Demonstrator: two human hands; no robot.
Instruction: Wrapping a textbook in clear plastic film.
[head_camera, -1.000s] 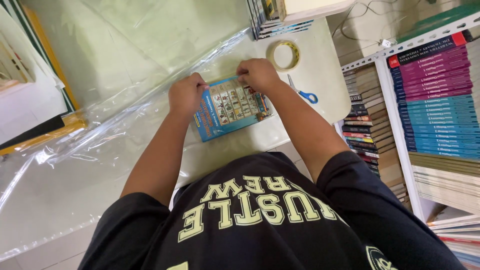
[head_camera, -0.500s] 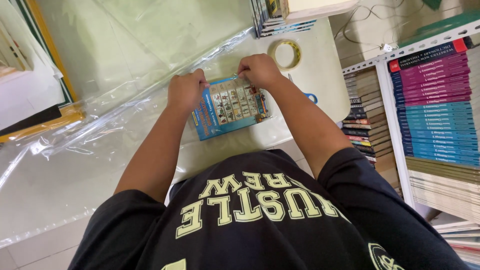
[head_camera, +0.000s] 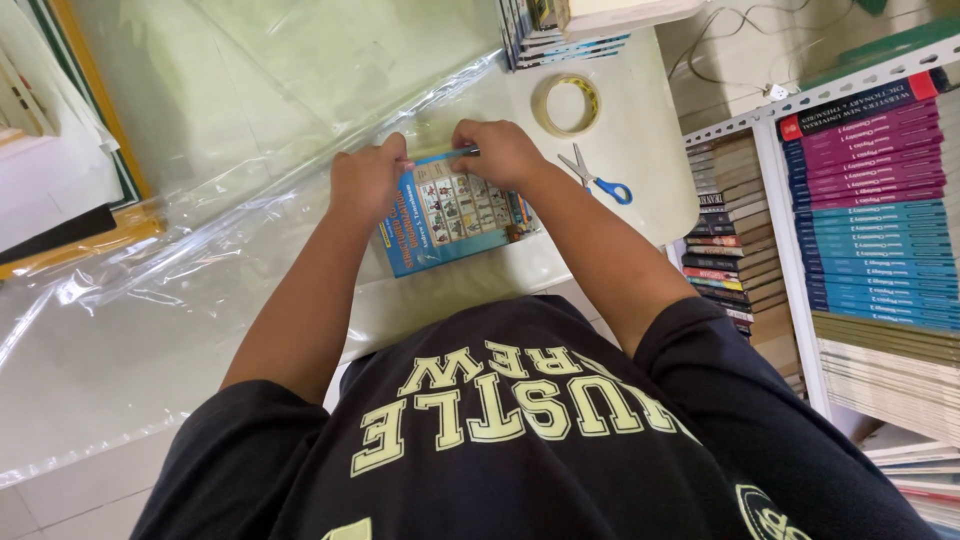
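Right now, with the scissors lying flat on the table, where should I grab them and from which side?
Take the scissors by the blue handle loops at their lower right end, coming from above on the right hand side. They lie flat with the blades pointing up-left toward that hand, so the loops are probably the safe, free end.

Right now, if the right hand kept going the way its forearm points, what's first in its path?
Likely the left hand: the right hand points up-left along the book's far edge, and they nearly meet. Beyond lies clear plastic sheet. Depth uncertain.

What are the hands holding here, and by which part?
Both the left hand and right hand grip the blue book at its far top edge, one near each corner.
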